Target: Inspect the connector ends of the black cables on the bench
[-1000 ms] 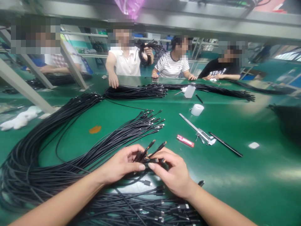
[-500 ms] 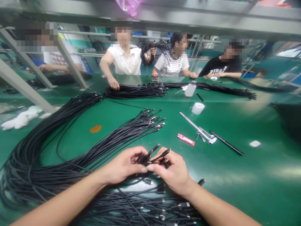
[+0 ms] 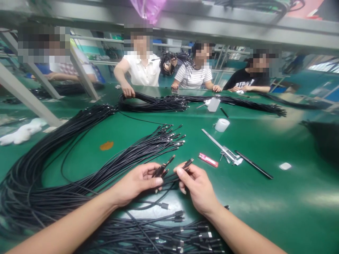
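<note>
Several black cable ends point(image 3: 160, 171) are bunched in my left hand point(image 3: 140, 181), its thumb pressed over them. My right hand point(image 3: 196, 183), just to the right, pinches one black cable point(image 3: 187, 164) behind its plug between thumb and fingers. A short gap lies between the two hands. Below them spreads a pile of black cables point(image 3: 148, 231) with flat metal-tipped plugs. Another long bundle of cables point(image 3: 111, 169) curves round from the left, its connector ends fanned out just beyond my hands.
On the green table point(image 3: 254, 141) lie a caliper point(image 3: 222, 147), a black pen-like stick point(image 3: 254, 165), a pink-red box point(image 3: 208, 160), a white roll point(image 3: 221, 124) and a clear bottle point(image 3: 213, 103). Across it, a co-worker's hand point(image 3: 128, 91) rests on a coiled cable bundle point(image 3: 153, 102). Metal posts stand left.
My hands have moved apart. The right hand has drawn one cable away from the bunch, which stays in my left hand. The view has shifted slightly.
</note>
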Action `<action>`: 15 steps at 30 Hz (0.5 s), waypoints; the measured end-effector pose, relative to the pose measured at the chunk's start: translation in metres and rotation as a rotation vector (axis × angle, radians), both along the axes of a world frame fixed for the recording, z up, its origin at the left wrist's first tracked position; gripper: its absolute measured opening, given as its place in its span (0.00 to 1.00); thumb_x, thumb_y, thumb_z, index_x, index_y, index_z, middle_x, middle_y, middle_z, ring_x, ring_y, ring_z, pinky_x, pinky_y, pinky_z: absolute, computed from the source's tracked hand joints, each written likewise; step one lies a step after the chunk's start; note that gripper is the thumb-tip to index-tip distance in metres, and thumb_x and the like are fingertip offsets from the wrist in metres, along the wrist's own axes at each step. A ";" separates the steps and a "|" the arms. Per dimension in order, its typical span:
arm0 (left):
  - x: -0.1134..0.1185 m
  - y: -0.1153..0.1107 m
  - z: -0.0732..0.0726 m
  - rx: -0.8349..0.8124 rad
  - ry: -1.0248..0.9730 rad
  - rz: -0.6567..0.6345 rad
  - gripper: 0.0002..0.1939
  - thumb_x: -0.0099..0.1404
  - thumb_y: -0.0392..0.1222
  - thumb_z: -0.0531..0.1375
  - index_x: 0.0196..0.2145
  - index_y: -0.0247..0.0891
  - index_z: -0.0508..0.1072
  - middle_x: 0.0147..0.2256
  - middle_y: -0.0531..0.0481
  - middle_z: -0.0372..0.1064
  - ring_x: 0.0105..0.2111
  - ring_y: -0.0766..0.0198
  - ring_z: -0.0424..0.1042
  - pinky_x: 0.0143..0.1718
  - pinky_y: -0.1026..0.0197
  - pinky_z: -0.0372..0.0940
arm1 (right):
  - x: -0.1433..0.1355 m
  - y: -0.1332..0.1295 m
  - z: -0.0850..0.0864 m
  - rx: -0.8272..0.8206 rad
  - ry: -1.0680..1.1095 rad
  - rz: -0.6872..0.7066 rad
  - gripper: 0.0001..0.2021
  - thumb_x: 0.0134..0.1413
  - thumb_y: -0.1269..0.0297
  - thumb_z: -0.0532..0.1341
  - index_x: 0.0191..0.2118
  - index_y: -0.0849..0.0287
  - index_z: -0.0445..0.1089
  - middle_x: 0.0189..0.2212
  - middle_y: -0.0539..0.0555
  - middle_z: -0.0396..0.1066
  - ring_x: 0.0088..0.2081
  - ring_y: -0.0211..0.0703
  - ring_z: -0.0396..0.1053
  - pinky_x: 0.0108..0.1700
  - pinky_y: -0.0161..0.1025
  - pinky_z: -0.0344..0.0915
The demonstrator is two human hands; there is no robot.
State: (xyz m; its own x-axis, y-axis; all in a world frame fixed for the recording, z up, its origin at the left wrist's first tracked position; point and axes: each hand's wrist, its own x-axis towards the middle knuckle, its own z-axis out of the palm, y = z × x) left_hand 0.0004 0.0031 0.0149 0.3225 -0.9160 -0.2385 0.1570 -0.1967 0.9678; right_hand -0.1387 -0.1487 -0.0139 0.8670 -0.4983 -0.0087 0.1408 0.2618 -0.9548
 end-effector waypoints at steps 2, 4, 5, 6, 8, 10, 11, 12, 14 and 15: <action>0.002 0.000 0.000 0.009 -0.001 0.025 0.19 0.60 0.45 0.68 0.47 0.35 0.72 0.37 0.50 0.70 0.34 0.66 0.68 0.38 0.63 0.63 | 0.002 0.000 -0.003 0.018 -0.006 -0.005 0.17 0.53 0.50 0.67 0.35 0.62 0.73 0.22 0.47 0.62 0.19 0.31 0.59 0.19 0.29 0.56; 0.003 0.000 0.000 0.018 0.009 0.054 0.20 0.60 0.44 0.69 0.47 0.34 0.73 0.38 0.50 0.71 0.35 0.66 0.68 0.38 0.64 0.62 | 0.004 -0.001 -0.005 0.024 -0.008 -0.009 0.18 0.54 0.50 0.67 0.36 0.63 0.73 0.21 0.46 0.62 0.19 0.30 0.59 0.20 0.29 0.56; 0.003 0.000 -0.001 0.020 0.016 0.067 0.20 0.59 0.44 0.69 0.46 0.34 0.73 0.38 0.49 0.71 0.35 0.66 0.68 0.39 0.64 0.62 | 0.004 -0.001 -0.006 0.024 -0.008 -0.009 0.18 0.54 0.50 0.67 0.36 0.63 0.74 0.20 0.46 0.61 0.19 0.30 0.58 0.20 0.29 0.56; 0.003 0.000 -0.001 0.022 0.021 0.078 0.20 0.59 0.44 0.69 0.46 0.34 0.73 0.38 0.49 0.72 0.35 0.66 0.68 0.39 0.64 0.62 | 0.005 -0.001 -0.006 0.024 -0.007 -0.009 0.18 0.54 0.50 0.67 0.37 0.63 0.74 0.19 0.46 0.61 0.19 0.30 0.58 0.21 0.29 0.56; 0.003 0.000 0.000 0.020 0.015 0.092 0.19 0.59 0.45 0.69 0.45 0.34 0.73 0.37 0.49 0.72 0.35 0.66 0.68 0.38 0.64 0.62 | 0.006 -0.002 -0.007 0.024 -0.007 -0.006 0.18 0.54 0.50 0.67 0.37 0.63 0.74 0.19 0.45 0.61 0.19 0.30 0.58 0.21 0.29 0.56; 0.002 -0.001 0.000 0.013 0.013 0.105 0.19 0.59 0.46 0.69 0.44 0.34 0.73 0.37 0.49 0.71 0.34 0.66 0.68 0.38 0.63 0.63 | 0.006 -0.002 -0.007 0.025 -0.012 -0.005 0.18 0.53 0.50 0.67 0.37 0.63 0.73 0.21 0.46 0.62 0.20 0.30 0.58 0.21 0.29 0.56; 0.002 -0.002 0.001 0.009 0.018 0.112 0.19 0.59 0.46 0.69 0.44 0.34 0.73 0.37 0.49 0.71 0.34 0.66 0.68 0.38 0.63 0.63 | 0.006 -0.002 -0.007 0.027 -0.014 -0.005 0.19 0.53 0.50 0.68 0.37 0.63 0.73 0.22 0.46 0.62 0.20 0.30 0.59 0.21 0.29 0.57; 0.001 -0.002 0.001 0.005 0.025 0.121 0.19 0.59 0.46 0.69 0.45 0.34 0.73 0.37 0.49 0.71 0.34 0.66 0.68 0.37 0.63 0.63 | 0.007 -0.002 -0.007 0.029 -0.015 -0.006 0.19 0.52 0.49 0.68 0.37 0.63 0.73 0.24 0.47 0.63 0.20 0.29 0.59 0.20 0.29 0.57; 0.001 -0.003 0.002 -0.004 0.037 0.136 0.19 0.59 0.47 0.68 0.44 0.34 0.72 0.38 0.49 0.70 0.33 0.66 0.68 0.37 0.62 0.63 | 0.007 -0.002 -0.007 0.037 -0.009 -0.007 0.20 0.51 0.49 0.68 0.37 0.63 0.73 0.26 0.48 0.64 0.20 0.29 0.60 0.20 0.29 0.57; 0.001 -0.004 0.001 -0.009 0.037 0.140 0.19 0.60 0.47 0.68 0.44 0.34 0.72 0.38 0.49 0.70 0.33 0.66 0.68 0.37 0.63 0.64 | 0.007 -0.002 -0.007 0.044 -0.001 -0.005 0.20 0.50 0.48 0.69 0.37 0.63 0.73 0.26 0.48 0.65 0.20 0.29 0.60 0.20 0.29 0.57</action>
State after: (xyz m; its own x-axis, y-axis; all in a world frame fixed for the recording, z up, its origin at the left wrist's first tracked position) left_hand 0.0015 -0.0005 0.0164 0.4389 -0.8646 -0.2448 0.2177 -0.1620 0.9625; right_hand -0.1316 -0.1503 -0.0207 0.8643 -0.5021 -0.0300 0.1432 0.3028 -0.9422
